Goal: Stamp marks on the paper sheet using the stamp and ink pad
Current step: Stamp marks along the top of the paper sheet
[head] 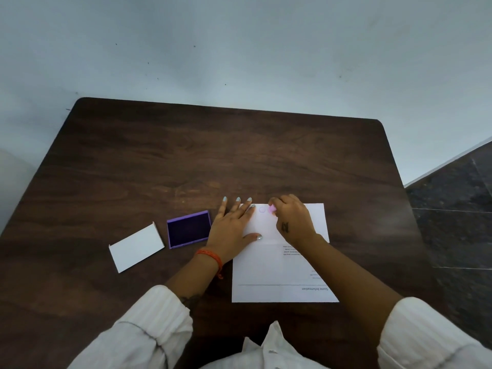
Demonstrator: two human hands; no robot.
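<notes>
A dark wooden surface [186, 161] is seen from above, set against a pale wall. A white paper sheet [282, 267] lies on it toward the near right, with printed text upside down along its near part and a thin line ruled across close to the near edge.

The left hand [234, 230] is laid flat across the far left corner of the paper sheet, fingers spread wide and holding nothing, the fingertips reaching past the far edge onto the wood and the thumb stretched out over the sheet. An orange thread bracelet [210, 255] is worn at that wrist.

The right hand [292, 219] is placed over the far edge of the paper sheet, just right of the left hand. Its grip is closed around a small pink stamp [272, 209], which is mostly hidden by the fingers; whether the stamp touches the sheet cannot be told. A faint purple ring mark [262, 209] is printed on the sheet just left of the stamp, between the two hands.

An open purple ink pad [189, 229] with a dark inked face is set just left of the paper sheet, beside the left hand. Further left of the sheet, beyond the ink pad, a white lid [136, 247] is lying flat. White sleeves are pushed up on both forearms.
</notes>
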